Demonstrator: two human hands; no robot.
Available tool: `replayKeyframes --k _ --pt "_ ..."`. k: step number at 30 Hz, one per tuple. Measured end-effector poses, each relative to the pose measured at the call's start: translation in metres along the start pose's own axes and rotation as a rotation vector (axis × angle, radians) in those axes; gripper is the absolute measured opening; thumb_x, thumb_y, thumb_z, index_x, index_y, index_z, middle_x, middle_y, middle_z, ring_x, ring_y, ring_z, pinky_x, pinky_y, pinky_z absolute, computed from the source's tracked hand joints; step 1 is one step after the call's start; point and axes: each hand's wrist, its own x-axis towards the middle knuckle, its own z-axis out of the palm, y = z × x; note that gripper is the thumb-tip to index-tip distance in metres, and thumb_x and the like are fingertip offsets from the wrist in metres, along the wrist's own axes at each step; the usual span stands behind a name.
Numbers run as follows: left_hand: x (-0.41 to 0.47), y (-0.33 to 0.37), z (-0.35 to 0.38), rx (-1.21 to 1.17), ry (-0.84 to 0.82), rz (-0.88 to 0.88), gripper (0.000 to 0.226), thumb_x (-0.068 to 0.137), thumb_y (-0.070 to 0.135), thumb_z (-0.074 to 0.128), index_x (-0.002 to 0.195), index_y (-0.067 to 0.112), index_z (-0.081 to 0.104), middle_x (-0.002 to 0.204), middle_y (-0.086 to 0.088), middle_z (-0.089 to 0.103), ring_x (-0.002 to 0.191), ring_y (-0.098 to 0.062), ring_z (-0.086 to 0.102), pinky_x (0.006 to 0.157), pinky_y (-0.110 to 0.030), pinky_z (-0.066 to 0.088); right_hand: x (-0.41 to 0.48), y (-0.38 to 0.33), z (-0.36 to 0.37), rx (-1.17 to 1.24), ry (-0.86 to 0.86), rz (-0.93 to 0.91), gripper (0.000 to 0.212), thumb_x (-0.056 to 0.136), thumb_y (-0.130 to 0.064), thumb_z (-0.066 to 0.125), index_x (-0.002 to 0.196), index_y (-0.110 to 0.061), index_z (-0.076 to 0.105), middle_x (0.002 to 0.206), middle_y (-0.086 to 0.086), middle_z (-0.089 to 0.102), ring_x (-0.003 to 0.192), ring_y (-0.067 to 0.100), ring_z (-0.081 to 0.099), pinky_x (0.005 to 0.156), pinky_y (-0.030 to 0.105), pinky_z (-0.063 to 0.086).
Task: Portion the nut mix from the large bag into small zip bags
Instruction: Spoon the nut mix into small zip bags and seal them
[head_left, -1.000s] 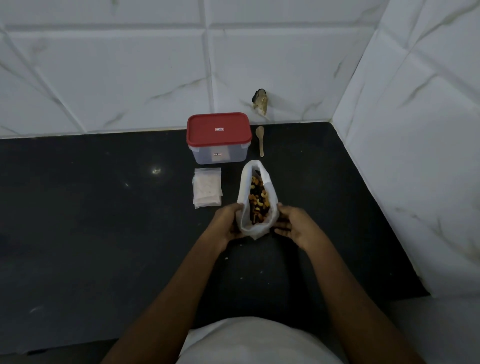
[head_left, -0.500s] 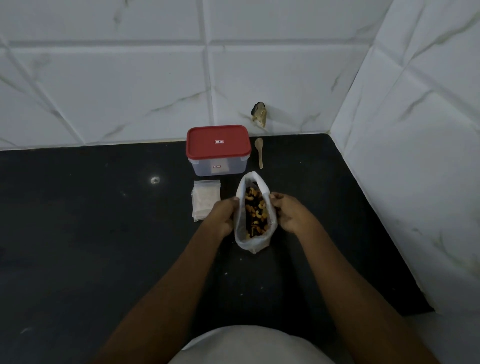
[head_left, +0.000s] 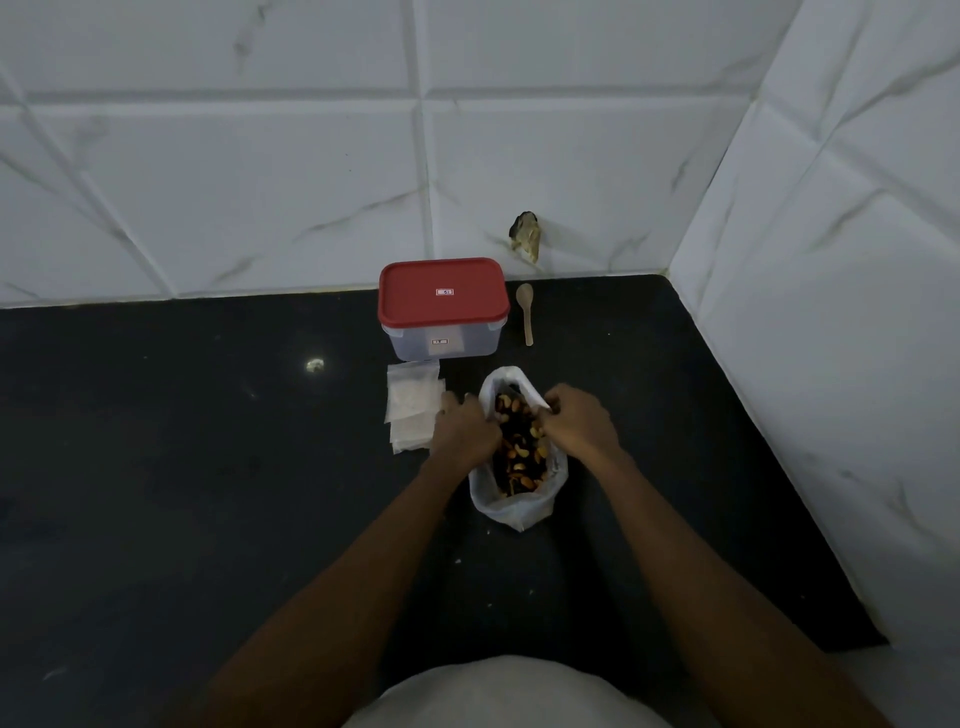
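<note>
A stack of small zip bags lies left; just beyond it stands a lidded red-topped container, contents unclear. The left hand grips the left rim of the large bag, which is open and holds nut mix. The right hand pinches its right rim.

Glossy counter, plastic bag, seemingly wooden spoon.
</note>
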Motion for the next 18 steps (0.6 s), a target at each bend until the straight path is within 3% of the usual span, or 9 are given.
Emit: replayKeyframes --k 3,6,8,11,13,15,18 --pt "0.008 0.001 -0.002 0.037 0.106 0.069 0.033 0.095 0.036 0.056 0.117 0.011 0.056 0.127 -0.014 0.049 0.113 -0.026 0.053 0.088 -0.035 0.045 0.006 -0.003 -0.001 -0.014 0.026 -0.056 0.032 0.094 -0.029 0.060 0.123 -0.015 0.056 0.114 0.003 0.061 0.100 0.018 0.060 0.079 0.032 0.048" --pt "0.016 0.008 -0.008 -0.020 0.118 0.084 0.018 0.095 0.032 0.056 0.087 0.018 0.060 0.100 -0.008 0.062 0.091 -0.019 0.059 0.072 -0.028 0.042 0.012 -0.012 0.002 0.034 0.046 -0.156 0.033 0.094 -0.032 0.060 0.123 -0.016 0.054 0.113 0.002 0.060 0.101 0.019 0.060 0.081 0.033 0.049" --pt "0.019 0.013 -0.011 -0.051 0.066 0.052 0.014 0.094 0.020 0.056 0.083 0.015 0.061 0.089 -0.006 0.064 0.087 -0.021 0.063 0.069 -0.027 0.043 0.015 -0.014 0.004 0.021 0.065 -0.192 0.027 0.096 -0.030 0.058 0.119 -0.016 0.056 0.109 0.003 0.063 0.097 0.018 0.061 0.082 0.037 0.051" --pt "0.021 0.014 -0.016 -0.023 0.007 0.035 0.008 0.093 0.013 0.057 0.088 0.011 0.063 0.090 -0.006 0.064 0.085 -0.017 0.061 0.068 -0.025 0.044 0.021 -0.009 0.000 0.025 0.065 -0.166 0.015 0.097 -0.025 0.056 0.110 -0.019 0.061 0.104 0.002 0.065 0.093 0.016 0.062 0.079 0.036 0.053" --pt "0.023 0.009 -0.022 -0.083 -0.016 0.043 0.014 0.095 0.017 0.059 0.105 0.010 0.066 0.104 -0.007 0.066 0.094 -0.017 0.062 0.076 -0.027 0.050 0.027 -0.003 -0.007 0.064 0.039 -0.124 0.011 0.097 -0.022 0.057 0.106 -0.019 0.064 0.102 0.001 0.064 0.092 0.015 0.060 0.076 0.031 0.048" --pt "0.024 0.005 -0.028 -0.178 -0.044 0.080 0.034 0.092 0.016 0.063 0.126 0.013 0.058 0.118 -0.003 0.062 0.110 -0.017 0.059 0.089 -0.031 0.050 0.031 0.003 -0.015 0.089 -0.020 -0.101 0.014 0.097 -0.023 0.057 0.108 -0.018 0.065 0.104 0.000 0.063 0.095 0.015 0.059 0.075 0.028 0.044" --pt "0.029 0.004 -0.033 -0.197 -0.127 0.139 0.036 0.092 0.022 0.064 0.128 0.018 0.056 0.122 -0.003 0.062 0.111 -0.016 0.059 0.086 -0.030 0.051 0.033 0.005 -0.020 0.180 -0.070 -0.143 0.022 0.094 -0.027 0.064 0.114 -0.017 0.063 0.106 -0.002 0.062 0.100 0.014 0.059 0.078 0.027 0.046"
